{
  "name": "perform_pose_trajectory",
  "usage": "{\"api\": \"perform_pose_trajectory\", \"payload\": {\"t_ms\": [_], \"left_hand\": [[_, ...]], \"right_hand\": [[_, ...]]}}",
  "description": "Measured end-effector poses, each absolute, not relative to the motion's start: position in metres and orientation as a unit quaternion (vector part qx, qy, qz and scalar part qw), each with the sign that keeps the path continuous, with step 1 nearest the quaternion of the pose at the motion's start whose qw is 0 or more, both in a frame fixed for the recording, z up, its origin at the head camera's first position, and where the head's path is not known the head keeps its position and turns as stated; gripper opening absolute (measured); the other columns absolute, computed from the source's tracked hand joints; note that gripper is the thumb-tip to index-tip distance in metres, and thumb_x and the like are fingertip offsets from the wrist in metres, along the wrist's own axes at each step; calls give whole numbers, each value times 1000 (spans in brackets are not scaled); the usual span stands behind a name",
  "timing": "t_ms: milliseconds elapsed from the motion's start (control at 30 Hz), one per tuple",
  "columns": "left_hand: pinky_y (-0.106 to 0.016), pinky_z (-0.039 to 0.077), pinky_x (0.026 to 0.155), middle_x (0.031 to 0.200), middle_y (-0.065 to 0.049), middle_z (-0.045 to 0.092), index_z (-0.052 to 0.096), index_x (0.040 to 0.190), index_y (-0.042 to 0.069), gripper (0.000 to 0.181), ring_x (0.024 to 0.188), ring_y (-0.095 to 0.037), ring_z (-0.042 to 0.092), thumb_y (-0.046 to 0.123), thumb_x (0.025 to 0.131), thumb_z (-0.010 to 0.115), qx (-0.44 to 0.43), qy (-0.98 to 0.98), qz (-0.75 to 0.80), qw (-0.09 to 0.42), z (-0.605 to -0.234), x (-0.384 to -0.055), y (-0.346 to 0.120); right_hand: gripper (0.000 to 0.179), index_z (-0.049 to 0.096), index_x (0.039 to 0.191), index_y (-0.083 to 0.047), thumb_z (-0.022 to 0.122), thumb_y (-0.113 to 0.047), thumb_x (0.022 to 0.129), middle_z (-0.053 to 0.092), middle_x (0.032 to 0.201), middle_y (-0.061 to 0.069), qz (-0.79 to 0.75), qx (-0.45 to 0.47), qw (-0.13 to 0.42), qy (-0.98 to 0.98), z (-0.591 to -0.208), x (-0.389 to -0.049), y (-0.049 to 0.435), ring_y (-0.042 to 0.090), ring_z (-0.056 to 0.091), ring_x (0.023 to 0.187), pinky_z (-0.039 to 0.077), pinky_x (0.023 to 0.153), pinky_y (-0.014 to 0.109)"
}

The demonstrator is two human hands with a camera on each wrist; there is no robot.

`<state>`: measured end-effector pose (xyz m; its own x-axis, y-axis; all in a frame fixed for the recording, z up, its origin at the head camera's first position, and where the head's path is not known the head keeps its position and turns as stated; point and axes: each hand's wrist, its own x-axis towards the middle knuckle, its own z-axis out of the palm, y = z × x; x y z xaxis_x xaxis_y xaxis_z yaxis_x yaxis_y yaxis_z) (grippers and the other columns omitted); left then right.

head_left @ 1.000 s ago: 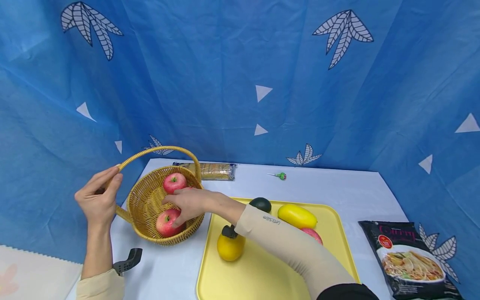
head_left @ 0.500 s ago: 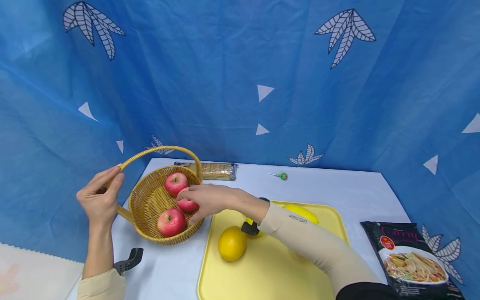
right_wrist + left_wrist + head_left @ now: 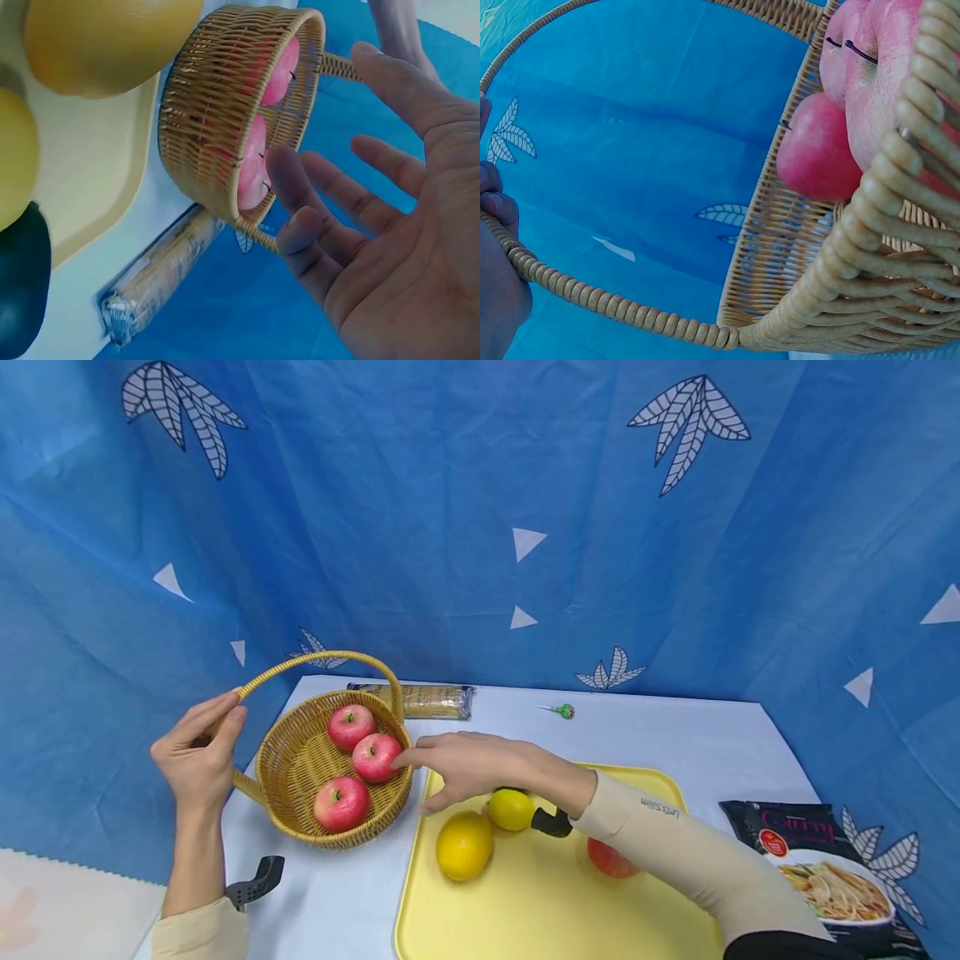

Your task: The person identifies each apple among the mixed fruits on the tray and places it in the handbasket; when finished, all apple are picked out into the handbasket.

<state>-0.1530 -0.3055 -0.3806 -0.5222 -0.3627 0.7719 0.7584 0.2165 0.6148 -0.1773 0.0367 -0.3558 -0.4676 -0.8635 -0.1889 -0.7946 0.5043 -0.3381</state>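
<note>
My left hand [image 3: 198,752] grips the arched handle [image 3: 337,655] of a wicker basket [image 3: 279,777] and keeps it tipped slightly; the left wrist view shows the fingers curled on that handle [image 3: 615,306]. Three red apples lie in the basket: a back apple [image 3: 351,727], a middle apple [image 3: 377,757] and a front apple [image 3: 342,804]. My right hand [image 3: 480,766] hovers over the basket's right rim and the tray's left edge, holding nothing. Its fingers are spread and loosely bent, as the palm [image 3: 412,277] shows in the right wrist view.
A yellow tray [image 3: 525,910] holds an orange [image 3: 465,847], a lemon [image 3: 512,810] and another apple [image 3: 611,858]; a dark green fruit [image 3: 22,285] also shows. Behind are a noodle packet [image 3: 438,702] and a lollipop [image 3: 562,711]. A black curry bag [image 3: 810,835] lies right.
My right hand has let go of the middle apple in the basket and drawn back to the right, over the tray's edge. My left hand stays on the handle.
</note>
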Motion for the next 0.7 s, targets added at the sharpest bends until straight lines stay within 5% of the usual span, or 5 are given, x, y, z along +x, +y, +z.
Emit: {"api": "perform_pose_trajectory", "payload": {"t_ms": [367,500,700], "left_hand": [[-11,42,55,100,-15,77,66,99,-25,18,65,-5,63,-21,81,68,-163,-622,-612,461,-379,-154,-303],[-11,44,57,100,-13,77,67,99,-24,18,69,-5,65,-20,82,68,-152,-636,-599,462,-375,-152,-300],[-11,44,57,99,-14,77,66,98,-25,17,69,-6,65,-21,82,68,-160,-625,-609,461,-374,-150,-300]], "right_hand": [[66,46,148,-37,71,-54,89,57,133,-7,-117,-470,169,858,-355,-172,84,7,60,94,51,81,26],[64,49,147,-33,70,-52,90,57,133,-6,-110,-455,164,868,-358,-168,102,8,62,99,52,86,29],[61,51,146,-30,72,-48,91,58,130,-5,-101,-440,159,878,-364,-162,128,8,54,85,50,81,27]]}}
